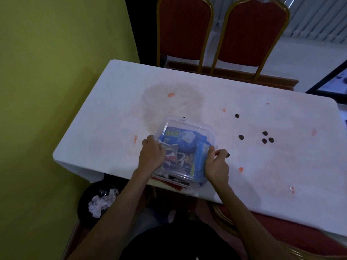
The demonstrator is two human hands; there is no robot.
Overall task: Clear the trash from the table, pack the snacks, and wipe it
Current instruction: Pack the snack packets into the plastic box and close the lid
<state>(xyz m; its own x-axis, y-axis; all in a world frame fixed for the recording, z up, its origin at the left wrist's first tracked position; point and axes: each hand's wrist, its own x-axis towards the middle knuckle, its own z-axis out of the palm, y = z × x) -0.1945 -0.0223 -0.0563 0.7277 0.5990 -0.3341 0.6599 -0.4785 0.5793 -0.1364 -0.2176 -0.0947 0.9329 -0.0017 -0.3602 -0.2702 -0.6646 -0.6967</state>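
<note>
White table (262,166), stained orange, w/ dark crumbs (264,140) scattered at right. We note clear box (187,128) of snack packs (180,141) at near edge; left hand (150,156) & right hand (216,166) each curled round a side, gripping it.

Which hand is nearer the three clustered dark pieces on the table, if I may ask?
Right: the right hand grips the container on the side facing the dark pieces; the left hand holds its opposite side, farther away.

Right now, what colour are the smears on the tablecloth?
Orange-red smears, scattered over the white tablecloth; the head view shows them best.
</note>
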